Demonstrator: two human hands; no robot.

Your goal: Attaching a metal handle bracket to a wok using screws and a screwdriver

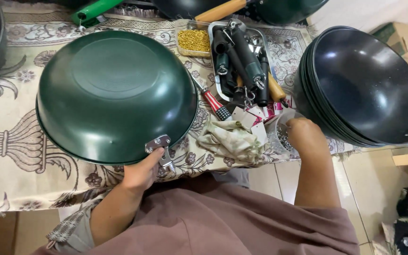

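left hand (141,174) on green wok (114,94) — right hand (303,134) in cup (279,132)

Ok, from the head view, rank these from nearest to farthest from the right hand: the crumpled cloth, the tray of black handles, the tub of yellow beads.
1. Crumpled cloth, just left of the right hand, at the table edge.
2. Tray of black handles, above the hand, mid-table.
3. Tub of yellow beads, farthest, at the tray's upper left.
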